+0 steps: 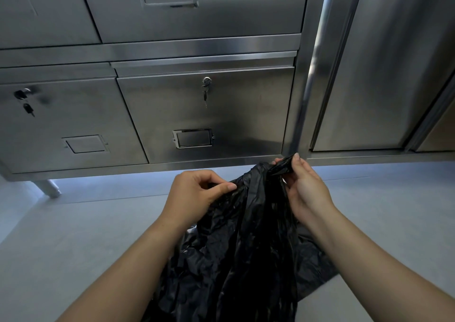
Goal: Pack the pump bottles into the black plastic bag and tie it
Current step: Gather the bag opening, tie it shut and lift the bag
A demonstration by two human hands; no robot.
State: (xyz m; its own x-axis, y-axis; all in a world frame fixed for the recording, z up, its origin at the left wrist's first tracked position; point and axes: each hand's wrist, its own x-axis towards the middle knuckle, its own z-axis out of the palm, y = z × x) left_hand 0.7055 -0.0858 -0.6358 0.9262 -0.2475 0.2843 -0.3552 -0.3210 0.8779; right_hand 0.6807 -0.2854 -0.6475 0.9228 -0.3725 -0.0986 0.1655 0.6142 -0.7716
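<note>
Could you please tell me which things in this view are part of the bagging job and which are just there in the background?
Part of the job:
- black plastic bag
- left hand, pinching the bag
- right hand, gripping a bunched bag edge

Just there:
- steel drawers
- keys hanging in the locks
- grey floor

No pump bottles are visible.

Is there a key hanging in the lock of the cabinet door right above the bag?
Yes, a small key hangs from the lock on the steel cabinet door just above the black plastic bag.
</note>
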